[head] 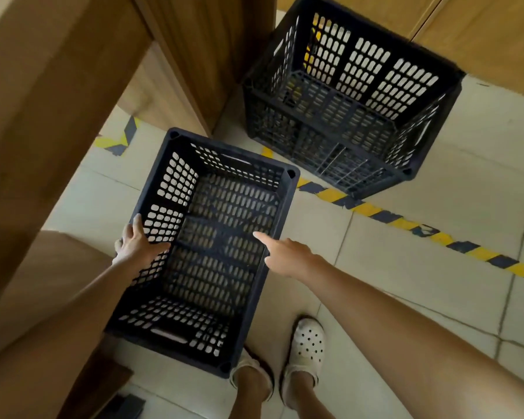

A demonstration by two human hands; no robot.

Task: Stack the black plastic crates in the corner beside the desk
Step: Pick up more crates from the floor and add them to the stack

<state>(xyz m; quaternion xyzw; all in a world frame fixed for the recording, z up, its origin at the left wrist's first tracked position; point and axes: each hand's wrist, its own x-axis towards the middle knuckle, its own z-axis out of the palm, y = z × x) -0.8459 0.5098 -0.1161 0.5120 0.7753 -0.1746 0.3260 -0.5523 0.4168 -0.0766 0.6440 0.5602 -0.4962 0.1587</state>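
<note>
- Near crate [206,246], empty, sits at 6 o'clock, close to the person's feet, between the desk panel [52,95] and the striped floor tape [406,222].
- Left hand [138,244] grips the crate's left long wall, thumb inside, fingers over the rim; probably taking hold for a lift.
- Right hand [285,255] is at the right rim, index finger extended over the inside; whether the other fingers hold the rim, cannot tell.
- Far crate [351,101] stands at 1 o'clock in the corner beside the desk, open side up; likely the stack base.
- Nothing stacked yet.
</note>
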